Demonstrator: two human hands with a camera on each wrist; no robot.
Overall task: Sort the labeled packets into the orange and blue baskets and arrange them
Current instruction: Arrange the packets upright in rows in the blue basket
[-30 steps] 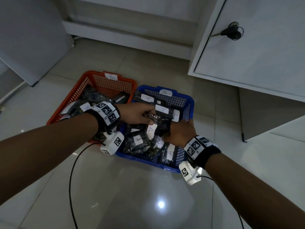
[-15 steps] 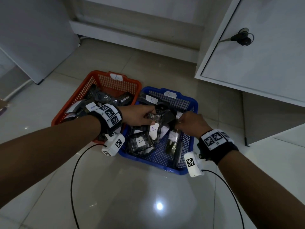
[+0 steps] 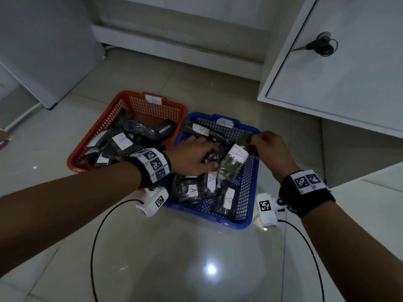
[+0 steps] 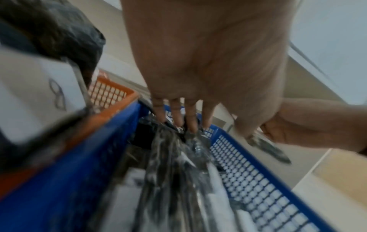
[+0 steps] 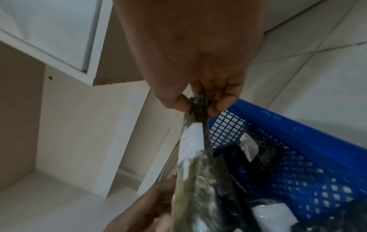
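Right hand lifts an A packet over the blue basket while the left digs in the pile.

Head view: right hand pinches the packet by its top at 2 o'clock of the blue basket; left hand curls into the packets there; orange basket sits at 9 o'clock, touching.
Left wrist view: fingers reach down into blurred packets; grip unclear.
Right wrist view: thumb and fingers clamp the packet's edge.
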